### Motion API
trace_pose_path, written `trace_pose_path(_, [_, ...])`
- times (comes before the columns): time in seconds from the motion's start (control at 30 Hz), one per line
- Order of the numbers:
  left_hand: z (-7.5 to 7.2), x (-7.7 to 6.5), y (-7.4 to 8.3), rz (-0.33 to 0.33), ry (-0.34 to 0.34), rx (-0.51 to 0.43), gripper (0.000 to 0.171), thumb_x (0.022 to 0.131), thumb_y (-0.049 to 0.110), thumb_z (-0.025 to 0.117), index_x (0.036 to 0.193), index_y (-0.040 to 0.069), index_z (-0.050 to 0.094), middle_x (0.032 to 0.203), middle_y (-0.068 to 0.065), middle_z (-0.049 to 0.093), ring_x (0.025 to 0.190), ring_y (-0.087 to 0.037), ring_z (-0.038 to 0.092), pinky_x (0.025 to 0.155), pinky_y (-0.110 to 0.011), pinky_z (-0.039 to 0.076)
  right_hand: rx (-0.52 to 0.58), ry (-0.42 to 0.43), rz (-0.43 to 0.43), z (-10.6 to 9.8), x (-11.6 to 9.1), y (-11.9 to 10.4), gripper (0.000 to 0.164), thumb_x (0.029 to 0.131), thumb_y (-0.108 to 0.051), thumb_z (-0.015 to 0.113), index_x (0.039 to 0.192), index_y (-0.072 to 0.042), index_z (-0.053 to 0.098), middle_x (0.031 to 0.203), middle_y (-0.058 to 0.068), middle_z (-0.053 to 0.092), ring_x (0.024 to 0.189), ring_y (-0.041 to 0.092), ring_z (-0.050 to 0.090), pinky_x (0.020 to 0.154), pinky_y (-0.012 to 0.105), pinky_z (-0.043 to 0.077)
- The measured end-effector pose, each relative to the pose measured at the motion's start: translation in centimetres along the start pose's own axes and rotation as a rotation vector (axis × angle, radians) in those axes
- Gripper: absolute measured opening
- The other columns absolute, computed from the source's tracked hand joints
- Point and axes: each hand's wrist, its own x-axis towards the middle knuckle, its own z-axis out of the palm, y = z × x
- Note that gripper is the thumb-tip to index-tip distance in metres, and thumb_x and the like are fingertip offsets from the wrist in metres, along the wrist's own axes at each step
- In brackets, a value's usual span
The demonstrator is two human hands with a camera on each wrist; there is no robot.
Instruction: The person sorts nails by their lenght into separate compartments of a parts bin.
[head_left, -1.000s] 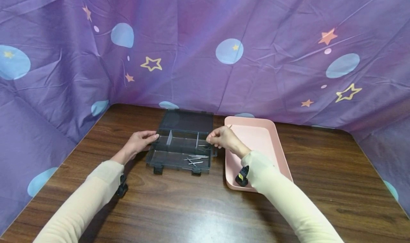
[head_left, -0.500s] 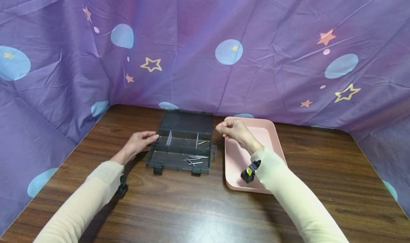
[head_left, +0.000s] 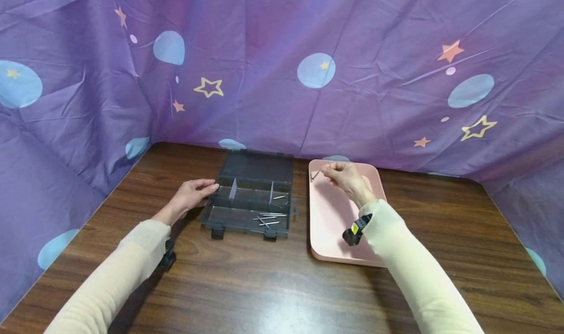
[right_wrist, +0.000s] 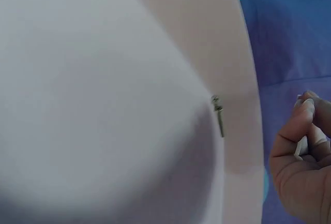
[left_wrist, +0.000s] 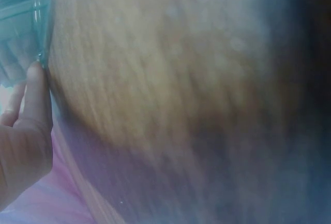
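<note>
A dark see-through compartment box (head_left: 246, 202) lies with its lid laid back. Silver nails (head_left: 266, 219) are in its front compartment, and a brass-coloured screw (head_left: 279, 197) lies in the rear right one. My left hand (head_left: 192, 195) rests against the box's left edge, its fingers fairly straight; the left wrist view shows fingertips at the plastic corner. Above the pink tray (head_left: 323, 246) is my right hand (head_left: 345, 177), fingers curled, thumb and index tip together, with nothing visible between them. Brass-coloured screws (head_left: 314, 176) lie in the tray's far left corner, just left of those fingertips.
The box and tray stand side by side on a brown wooden table (head_left: 246, 280). A purple curtain (head_left: 264, 79) with stars and blue circles hangs behind and at the sides. Two dark latches (head_left: 270, 235) stick out from the box's front edge.
My right hand has moved from the box's right end rightward, over the far part of the tray. The brass screw now shows in the rear right compartment. My left hand stays put.
</note>
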Motion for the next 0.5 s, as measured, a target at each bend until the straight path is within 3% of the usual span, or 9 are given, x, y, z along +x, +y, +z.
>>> trace_pose_path(0.13, [0.1, 0.1, 0.0, 0.003, 0.007, -0.01, 0.054, 0.096, 0.029, 0.055, 0.139, -0.002, 0.043, 0.139, -0.023, 0.045, 0.126, -0.031, 0.045, 0.097, -0.04, 0.048, -0.043, 0.013, -0.003, -0.1, 0.2, 0.6, 0.025, 0.092, -0.002, 0.057, 0.068, -0.01, 0.059, 0.062, -0.01, 0.056, 0.054, 0.0, 0.048, 0.051, 0.011, 0.044])
trace_pose_path(0.37, [0.1, 0.1, 0.1, 0.004, 0.0, -0.023, 0.054, 0.096, 0.029, 0.054, 0.139, -0.002, 0.043, 0.14, -0.023, 0.044, 0.127, -0.032, 0.045, 0.098, -0.04, 0.048, -0.088, 0.02, 0.011, 0.0, 0.8, 1.7, 0.015, 0.093, -0.007, 0.058, 0.082, 0.002, 0.062, 0.058, -0.009, 0.054, 0.054, 0.001, 0.046, 0.051, 0.015, 0.039])
trace_pose_path(0.5, [0.1, 0.0, 0.0, -0.003, 0.0, -0.019, 0.054, 0.096, 0.03, 0.054, 0.139, -0.002, 0.043, 0.14, -0.023, 0.045, 0.126, -0.031, 0.045, 0.097, -0.04, 0.048, -0.053, 0.037, 0.017, 0.2, 1.3, 2.3, 0.017, 0.093, -0.005, 0.057, 0.076, -0.004, 0.06, 0.057, -0.008, 0.053, 0.054, 0.002, 0.047, 0.052, 0.016, 0.04])
